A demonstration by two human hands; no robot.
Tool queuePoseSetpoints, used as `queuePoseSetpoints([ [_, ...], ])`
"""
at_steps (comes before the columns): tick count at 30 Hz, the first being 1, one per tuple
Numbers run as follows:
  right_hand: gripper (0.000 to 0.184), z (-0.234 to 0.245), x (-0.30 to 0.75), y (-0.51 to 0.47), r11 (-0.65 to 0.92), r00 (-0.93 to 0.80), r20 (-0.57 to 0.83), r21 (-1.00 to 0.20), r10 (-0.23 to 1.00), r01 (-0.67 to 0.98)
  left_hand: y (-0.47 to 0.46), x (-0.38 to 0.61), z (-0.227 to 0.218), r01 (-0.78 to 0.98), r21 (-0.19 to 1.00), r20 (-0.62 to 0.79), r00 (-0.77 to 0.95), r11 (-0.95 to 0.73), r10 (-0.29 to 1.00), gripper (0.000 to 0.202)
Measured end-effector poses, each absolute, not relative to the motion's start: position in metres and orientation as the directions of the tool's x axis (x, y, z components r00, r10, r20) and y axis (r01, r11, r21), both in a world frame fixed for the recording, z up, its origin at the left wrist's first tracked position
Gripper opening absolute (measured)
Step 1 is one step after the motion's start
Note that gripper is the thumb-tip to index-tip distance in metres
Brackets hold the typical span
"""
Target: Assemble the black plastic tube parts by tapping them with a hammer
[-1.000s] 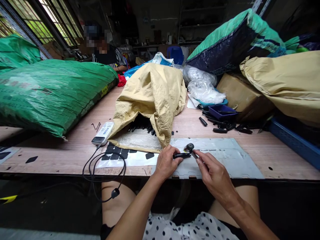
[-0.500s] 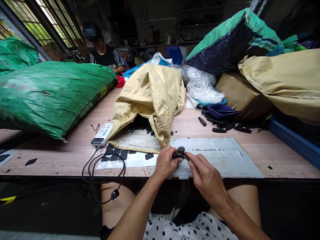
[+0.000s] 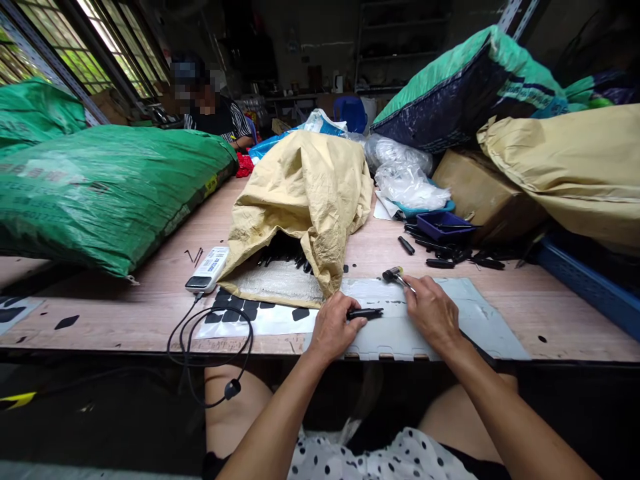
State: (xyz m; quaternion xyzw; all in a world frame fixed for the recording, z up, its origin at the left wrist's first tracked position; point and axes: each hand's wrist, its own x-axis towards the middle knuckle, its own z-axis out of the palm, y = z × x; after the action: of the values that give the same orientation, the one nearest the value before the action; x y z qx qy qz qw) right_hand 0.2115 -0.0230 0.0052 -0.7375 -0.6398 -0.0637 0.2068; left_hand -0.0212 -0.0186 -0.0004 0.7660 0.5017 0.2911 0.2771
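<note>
My left hand [image 3: 335, 327] is closed on a slim black plastic piece [image 3: 367, 313], its narrow end pointing right over the grey sheet [image 3: 440, 320]. In my right hand [image 3: 433, 312], fingers wrapped round the handle, is a small hammer [image 3: 393, 274]. Its dark head with a yellowish face is raised to the upper left of that hand, apart from the black piece. The dark end of the handle shows behind the wrist. Beyond my left hand lies a beige sack [image 3: 310, 193], its mouth toward me, with several black pieces [image 3: 285, 253] inside.
A white power bank [image 3: 207, 270] with a coiled black cable [image 3: 220, 310] is left of the sack. Loose black pieces surround a purple tray [image 3: 445, 227] at right. A green sack [image 3: 110, 193] and blue basket [image 3: 590, 287] flank the table. A person sits at the back.
My right hand has moved right, taking the hammer's head away from the black piece. That piece shows more plainly in my left hand, which stays nearly in place. The view shifts slightly.
</note>
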Motion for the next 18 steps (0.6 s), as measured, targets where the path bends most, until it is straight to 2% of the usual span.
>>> queuePoseSetpoints([
  [4, 0.031, -0.010, 0.216, -0.015, -0.092, 0.127, 0.433, -0.101, 0.892, 0.991, -0.020, -0.025, 0.003, 0.570, 0.716, 0.222, 0.360, -0.402, 0.906, 0.010],
  [7, 0.030, -0.012, 0.214, -0.016, -0.087, 0.111, 0.453, -0.073, 0.885, 0.994, -0.038, -0.029, 0.007, 0.490, 0.698, 0.342, 0.412, -0.522, 0.844, 0.017],
  [9, 0.029, -0.010, 0.214, -0.016, -0.086, 0.103, 0.447, -0.058, 0.889, 0.995, -0.060, -0.033, 0.003, 0.394, 0.629, 0.447, 0.521, -0.670, 0.727, 0.022],
  [11, 0.029, -0.009, 0.213, -0.016, -0.090, 0.101, 0.441, -0.047, 0.892, 0.995, -0.086, -0.038, -0.011, 0.293, 0.542, 0.472, 0.669, -0.787, 0.574, 0.025],
  [13, 0.029, -0.008, 0.213, -0.016, -0.093, 0.103, 0.440, -0.044, 0.892, 0.995, -0.108, -0.046, -0.033, 0.284, 0.545, 0.365, 0.767, -0.789, 0.528, 0.027],
  [14, 0.029, -0.008, 0.213, -0.016, -0.094, 0.104, 0.440, -0.045, 0.892, 0.995, -0.115, -0.050, -0.047, 0.346, 0.590, 0.262, 0.773, -0.730, 0.578, 0.028],
  [16, 0.028, -0.008, 0.213, -0.016, -0.091, 0.103, 0.437, -0.049, 0.893, 0.995, -0.120, -0.059, -0.076, 0.560, 0.670, -0.032, 0.678, -0.487, 0.735, 0.030],
  [18, 0.028, -0.008, 0.213, -0.015, -0.088, 0.101, 0.435, -0.049, 0.895, 0.995, -0.115, -0.066, -0.102, 0.751, 0.628, -0.313, 0.486, -0.206, 0.816, 0.033],
])
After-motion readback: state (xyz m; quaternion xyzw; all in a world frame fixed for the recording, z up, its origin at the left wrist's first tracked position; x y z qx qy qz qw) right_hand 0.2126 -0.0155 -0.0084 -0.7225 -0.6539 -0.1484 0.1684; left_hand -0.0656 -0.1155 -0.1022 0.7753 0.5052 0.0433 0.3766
